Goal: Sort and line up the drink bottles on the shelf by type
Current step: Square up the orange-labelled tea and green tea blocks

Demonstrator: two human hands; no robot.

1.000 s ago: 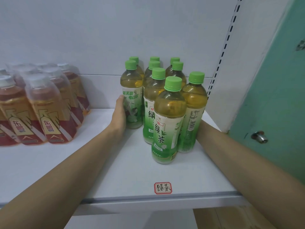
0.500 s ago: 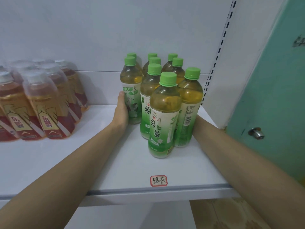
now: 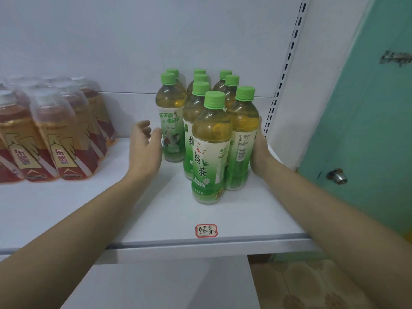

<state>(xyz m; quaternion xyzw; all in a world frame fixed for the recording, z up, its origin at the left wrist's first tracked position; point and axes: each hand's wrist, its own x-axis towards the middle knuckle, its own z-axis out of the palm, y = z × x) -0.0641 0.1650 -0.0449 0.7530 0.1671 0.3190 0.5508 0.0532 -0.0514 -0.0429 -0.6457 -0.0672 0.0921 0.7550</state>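
Head view of a white shelf (image 3: 156,221) carrying two kinds of drink. The group of orange drink bottles (image 3: 64,139) at the shelf's left end is cut off by the frame edge, and its pale caps are blurred, so its count cannot be told. Nine green tea bottles (image 3: 210,150) with green caps stand upright toward the right end, packed closely in three files running from the back wall toward the front edge; the rear bottles show little more than caps and shoulders, and their labels are hidden by those in front. A red-bordered handwritten label (image 3: 206,230) is stuck to the shelf near its front edge, just in front of the foremost bottle. The left hand (image 3: 145,148), motion-blurred, is held upright with fingers loosely spread just beside the front bottle of the left file; whether it touches that bottle cannot be told, and its grip is released. The right hand (image 3: 259,152) lies flat against the right side of the front bottle of the right file; its fingertips are hidden behind the bottle, and what shows of its grip is unclenched. Both forearms reach in from the lower corners. A green door (image 3: 367,130) with a metal knob (image 3: 336,176) stands right of the shelf.
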